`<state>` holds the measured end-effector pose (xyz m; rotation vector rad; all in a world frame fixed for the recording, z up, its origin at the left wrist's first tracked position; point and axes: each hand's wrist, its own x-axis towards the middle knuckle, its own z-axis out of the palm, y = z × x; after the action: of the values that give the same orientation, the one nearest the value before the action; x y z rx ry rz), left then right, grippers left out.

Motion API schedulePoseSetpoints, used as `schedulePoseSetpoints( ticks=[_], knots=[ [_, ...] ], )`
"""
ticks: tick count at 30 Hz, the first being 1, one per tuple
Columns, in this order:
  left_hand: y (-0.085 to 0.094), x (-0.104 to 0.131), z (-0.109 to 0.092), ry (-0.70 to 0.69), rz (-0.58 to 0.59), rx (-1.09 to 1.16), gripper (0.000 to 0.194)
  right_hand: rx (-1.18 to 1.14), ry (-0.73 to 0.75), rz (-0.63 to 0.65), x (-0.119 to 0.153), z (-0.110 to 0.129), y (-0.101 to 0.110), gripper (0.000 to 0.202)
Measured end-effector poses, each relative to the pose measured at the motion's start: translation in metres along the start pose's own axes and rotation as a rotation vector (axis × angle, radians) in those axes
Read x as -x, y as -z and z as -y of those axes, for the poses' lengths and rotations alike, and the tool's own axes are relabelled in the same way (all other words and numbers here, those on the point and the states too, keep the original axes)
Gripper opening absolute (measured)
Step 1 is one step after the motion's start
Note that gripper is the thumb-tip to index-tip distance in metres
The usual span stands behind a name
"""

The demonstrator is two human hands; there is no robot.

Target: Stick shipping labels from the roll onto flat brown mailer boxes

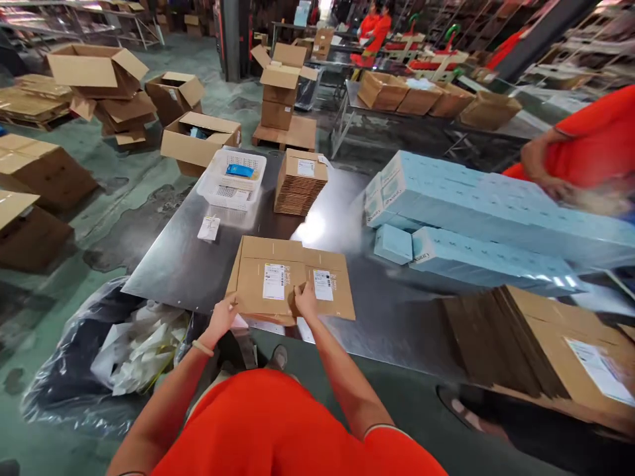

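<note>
Two flat folded cardboard boxes lie overlapping at the front of the metal table, each with a white printed label. My left hand (224,316) pinches the lower left corner of the left flat cardboard box (251,274). On that same box's lower right edge, my right hand (305,301) is closed, thumb and fingers together. Beside it, the right flat cardboard box (340,284) lies partly under the left one. Behind them stands a stack of flattened cardboard boxes (299,187) with a label on top.
A white plastic basket (233,198) holds a blue packet; a small white paper (209,228) lies near it. Rows of light-blue boxes (446,192) fill the table's right, before a co-worker (595,139). More flattened cardboard (536,330) sits front right. A plastic-lined bin (74,350) stands left.
</note>
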<state>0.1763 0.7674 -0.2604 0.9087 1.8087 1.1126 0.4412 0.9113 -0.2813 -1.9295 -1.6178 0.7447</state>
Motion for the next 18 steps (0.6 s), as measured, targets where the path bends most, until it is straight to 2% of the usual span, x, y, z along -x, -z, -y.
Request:
schedulePoseSetpoints(
  ticks=[2,5,8,10,12,13,14,15,16,18],
  knots=[
    [-0.018,0.015,-0.001,-0.037,0.107,0.038,0.035,-0.062,-0.108,-0.033,-0.004,-0.024,0.03,0.044],
    [-0.033,0.033,-0.003,-0.089,0.248,0.095,0.031,0.031,-0.311,-0.184,-0.021,-0.064,0.098,0.049],
    [-0.031,0.041,-0.007,-0.045,0.361,0.115,0.028,0.176,-0.506,-0.235,-0.044,-0.09,0.165,0.054],
    [-0.025,0.045,-0.013,0.002,0.417,0.163,0.037,0.255,-0.5,-0.224,-0.052,-0.087,0.187,0.058],
    [-0.022,0.052,-0.022,0.023,0.429,0.239,0.047,0.293,-0.323,-0.258,-0.046,-0.066,0.178,0.063],
    [-0.022,0.055,-0.028,0.024,0.42,0.282,0.046,0.256,-0.174,-0.239,-0.035,-0.051,0.163,0.064],
    [-0.022,0.059,-0.033,0.026,0.4,0.327,0.045,0.171,0.0,-0.164,-0.02,-0.035,0.142,0.063],
    [-0.021,0.062,-0.037,0.031,0.364,0.375,0.045,0.034,0.177,-0.009,0.0,-0.019,0.118,0.059],
    [-0.021,0.065,-0.04,0.04,0.316,0.423,0.047,-0.137,0.32,0.237,0.024,-0.005,0.091,0.052],
    [-0.016,0.067,-0.04,0.078,0.184,0.526,0.055,-0.407,0.441,0.728,0.073,0.016,0.04,0.046]
  ],
)
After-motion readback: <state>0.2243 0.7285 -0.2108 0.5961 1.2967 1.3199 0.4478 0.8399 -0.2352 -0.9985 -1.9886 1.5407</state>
